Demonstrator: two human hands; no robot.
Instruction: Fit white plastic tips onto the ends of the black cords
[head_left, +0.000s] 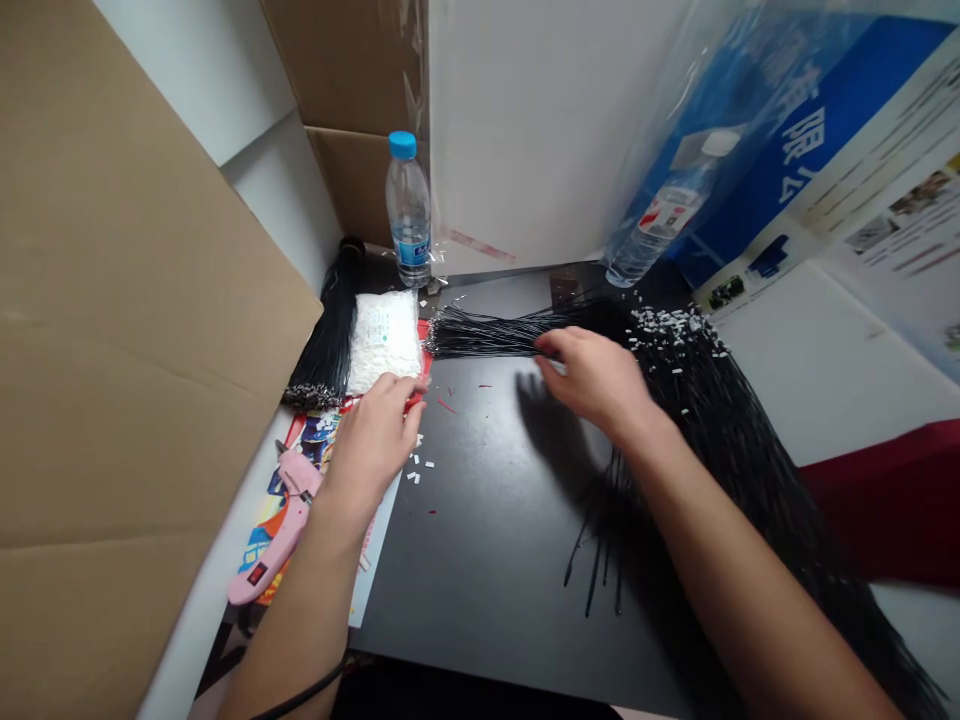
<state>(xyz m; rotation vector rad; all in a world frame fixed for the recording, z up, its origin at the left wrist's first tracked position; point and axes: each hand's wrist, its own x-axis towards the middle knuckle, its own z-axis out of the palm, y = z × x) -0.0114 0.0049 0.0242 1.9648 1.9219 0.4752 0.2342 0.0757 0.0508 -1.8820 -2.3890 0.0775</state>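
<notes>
My right hand (585, 380) lies over a loose bundle of thin black wires (487, 335), its fingers closed on the wires. The bundle runs sideways across a black tabletop (480, 540), and its metal-tipped ends point left. My left hand (375, 435) rests beside a clear bag of small white parts (386, 340), with nothing visible in it. Its fingertips are near the bag's lower edge and a red strip (418, 392). Another heap of long black wires (720, 430), topped with white connectors, spreads beyond my right hand. A second black wire bunch (326, 340) lies left of the bag.
A pink glue gun (281, 530) lies on printed paper left of my left arm. Loose white pieces and red scraps dot the tabletop. A water bottle (409, 210) stands at the back, near cardboard panels (127, 350). A plastic-wrapped bottle and a blue printed sheet are at the back right.
</notes>
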